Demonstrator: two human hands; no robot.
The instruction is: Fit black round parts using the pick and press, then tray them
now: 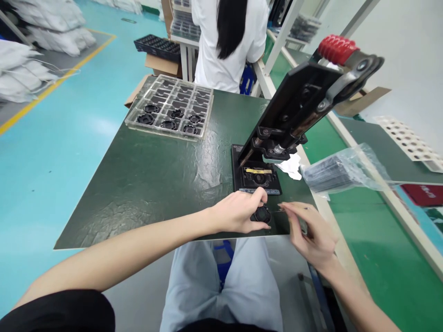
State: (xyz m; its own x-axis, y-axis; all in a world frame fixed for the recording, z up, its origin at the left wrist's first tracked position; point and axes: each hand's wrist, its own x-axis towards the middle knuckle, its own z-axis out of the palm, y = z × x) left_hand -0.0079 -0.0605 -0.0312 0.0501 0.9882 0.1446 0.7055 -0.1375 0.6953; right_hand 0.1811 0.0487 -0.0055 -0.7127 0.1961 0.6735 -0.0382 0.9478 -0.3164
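Note:
My left hand (238,211) reaches in over the table edge with its thumb and fingers curled around a round black plastic part (263,215). To its right is my right hand (313,230), thumb and forefinger pinched together; whatever lies between those fingertips is too small to make out. Just beyond the left hand stands a black hand press (277,120) with a red-wrapped lever handle (337,49). Its base (237,173) carries a black fixture with a yellow strip (258,171) across it.
A clear compartment tray (166,132) holding several round black parts lies at the table's (166,180) far left. Right of the press are crumpled white paper (291,167) and a clear bag of dark strips (332,170). A co-worker (221,50) in white is beyond the table.

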